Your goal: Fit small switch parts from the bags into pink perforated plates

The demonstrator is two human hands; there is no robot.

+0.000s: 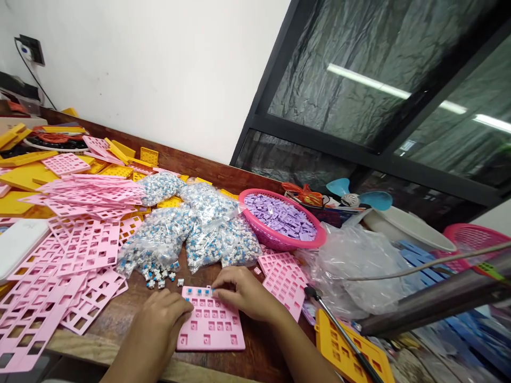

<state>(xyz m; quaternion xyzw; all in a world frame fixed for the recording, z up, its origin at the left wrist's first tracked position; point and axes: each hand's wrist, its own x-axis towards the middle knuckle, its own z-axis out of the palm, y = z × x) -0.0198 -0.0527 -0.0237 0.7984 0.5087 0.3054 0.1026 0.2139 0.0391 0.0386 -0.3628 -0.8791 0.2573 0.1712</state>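
Observation:
A pink keyboard plate [213, 330] with rows of square openings lies on the table before me. Several blue-and-white key switches [199, 292] sit along its far row. My right hand [241, 292] reaches over the far right corner, thumb and finger pinched at a switch in that row, mostly hidden by the fingertips. At the plate's left edge, my left hand [163, 316] is closed, with a blue-topped switch [187, 299] showing at its fingertips. Loose switches [159, 276] lie just beyond the left hand, spilling from a clear bag [159, 239].
More bags of switches [219, 229] stand behind the plate, beside a pink basket [255, 226] of purple pieces. Pink plates [88, 239] pile up at left with yellow cases [19, 178]. At right lie a yellow case [339, 346], a black rod [351, 343] and plastic bags [359, 260].

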